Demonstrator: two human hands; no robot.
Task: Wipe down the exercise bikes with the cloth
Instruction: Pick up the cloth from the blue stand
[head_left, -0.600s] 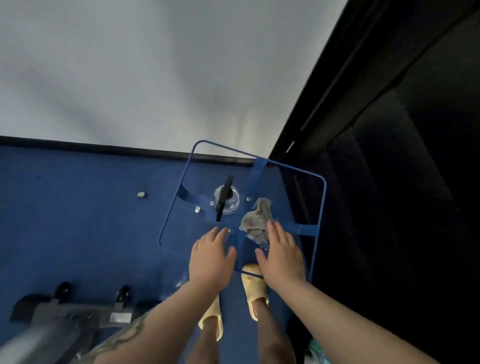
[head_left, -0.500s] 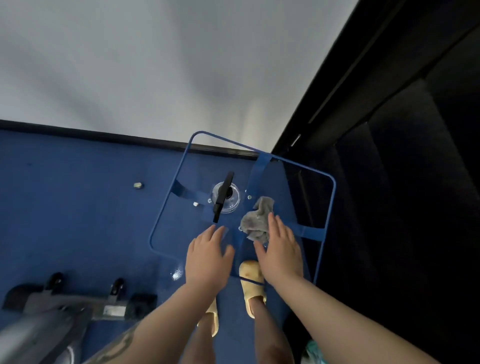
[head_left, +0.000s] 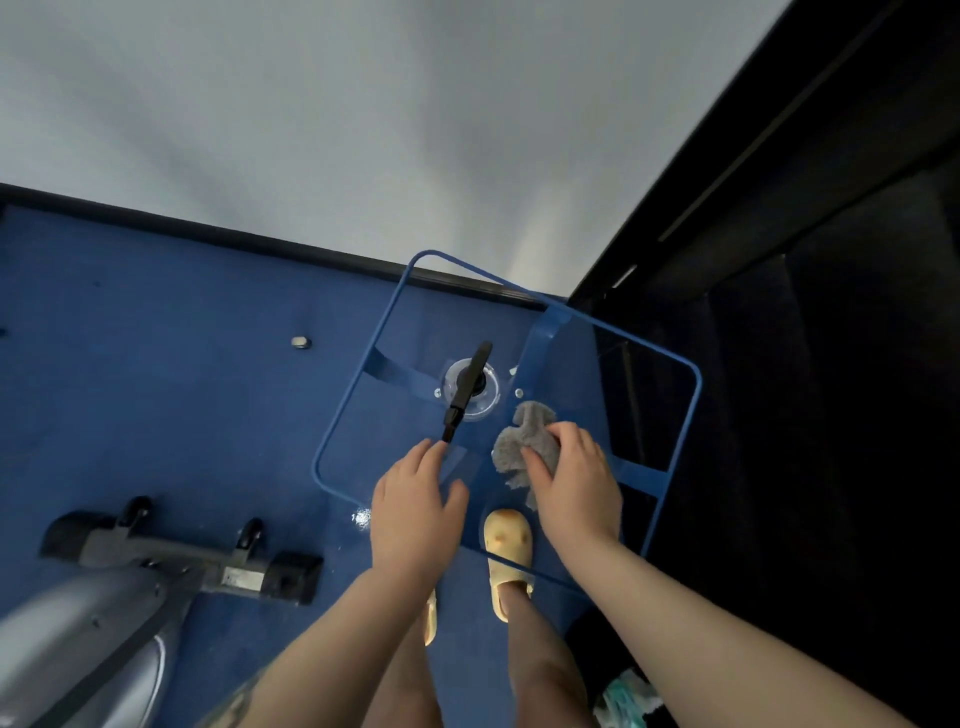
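Item: grey cloth (head_left: 524, 447), lying on the glass counter (head_left: 395, 415), right of the black-handled bottle (head_left: 467, 389). Our right hand (head_left: 574, 483) pinches it, fingers (head_left: 561, 434) curled; left hand (head_left: 415, 504) spread flat. Step: pickup. Next: lift, carry to exercise bike (head_left: 130, 587), near left.

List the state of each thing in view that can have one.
Cloth: crumpled on the glass table, gripped by the right hand.
Right hand: fingers curled onto the cloth.
Left hand: open, reaching toward the spray bottle.
Spray bottle: upright on the table, untouched.
Exercise bike: on the floor, untouched.
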